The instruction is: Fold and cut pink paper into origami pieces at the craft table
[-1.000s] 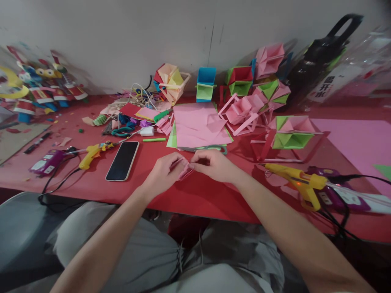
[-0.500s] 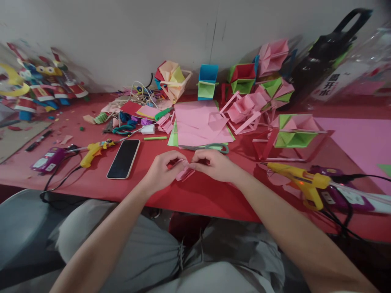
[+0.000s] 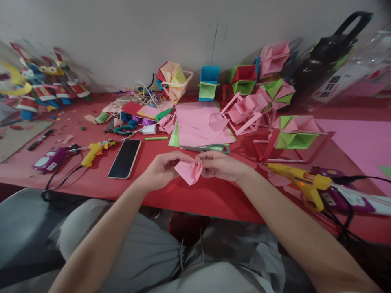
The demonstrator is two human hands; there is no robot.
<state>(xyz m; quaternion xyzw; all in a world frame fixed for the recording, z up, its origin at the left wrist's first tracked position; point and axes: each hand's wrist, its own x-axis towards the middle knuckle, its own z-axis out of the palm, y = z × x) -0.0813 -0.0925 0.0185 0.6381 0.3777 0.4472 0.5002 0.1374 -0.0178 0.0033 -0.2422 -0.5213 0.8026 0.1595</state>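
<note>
Between my two hands is a small piece of folded pink paper [image 3: 188, 171], held just above the red tabletop. The fingers of my left hand [image 3: 161, 169] are closed on its left side. My right hand [image 3: 221, 165] pinches its right edge near the top. Parts of the paper are covered by the fingertips. Just beyond the hands lie grey-green scissors [image 3: 218, 149], at the front edge of a stack of pink paper sheets [image 3: 198, 122] with green sheets beneath.
A phone [image 3: 124, 159] lies left of my hands. Yellow glue guns rest at left [image 3: 93, 152] and right [image 3: 293, 175], with cords trailing over the edge. Folded-paper wheels on stands [image 3: 296, 132] occupy the right and back. A dark bottle [image 3: 317, 61] leans at the back right.
The pink paper has been turned and opened out, so a broader face with a pointed lower end shows. My right hand has shifted slightly right; its fingers changed position.
</note>
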